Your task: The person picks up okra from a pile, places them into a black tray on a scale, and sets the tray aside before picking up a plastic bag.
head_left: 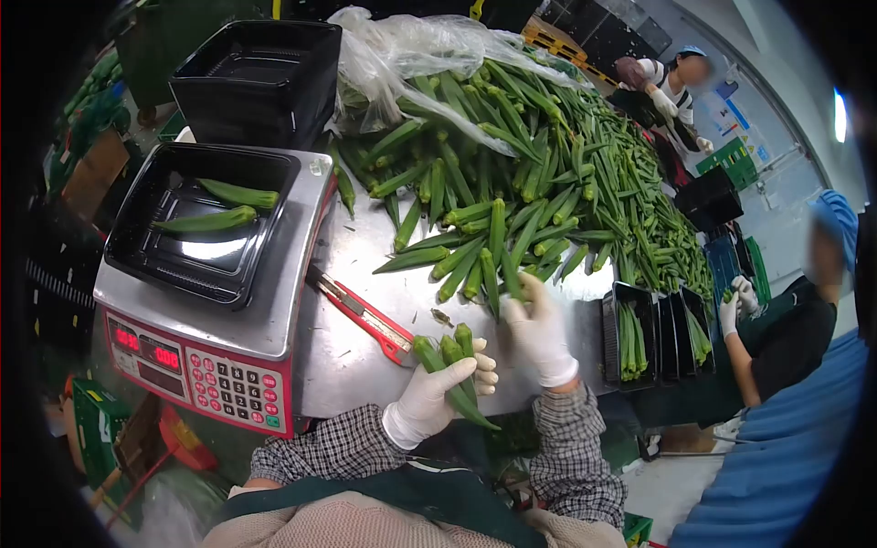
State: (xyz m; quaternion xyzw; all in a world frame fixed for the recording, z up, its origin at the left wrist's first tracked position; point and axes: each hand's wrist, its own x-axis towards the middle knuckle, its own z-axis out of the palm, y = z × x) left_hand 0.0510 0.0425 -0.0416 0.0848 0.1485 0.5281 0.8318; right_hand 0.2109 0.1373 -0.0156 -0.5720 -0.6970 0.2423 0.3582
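My left hand [434, 402], in a white glove, is closed around three okra pods [452, 352], their stem ends pointing up. At the front edge of the okra pile [539, 173], my gloved right hand [544, 338] pinches the end of an okra pod [510, 274]; the hand is slightly blurred. Left of my hands stands a scale [297, 274] with a red front and keypad. A black tray [265, 265] sits on its platform with two okra pods [219, 219] inside. Between the scale and my left hand lies a red-and-black utility knife [365, 320].
Stacked black trays [256, 82] stand behind the scale. Clear plastic film [420, 46] drapes over the back of the pile. To the right, black trays [645, 310] hold okra. One co-worker [795, 320] works at the right; another person [671, 87] is at the back.
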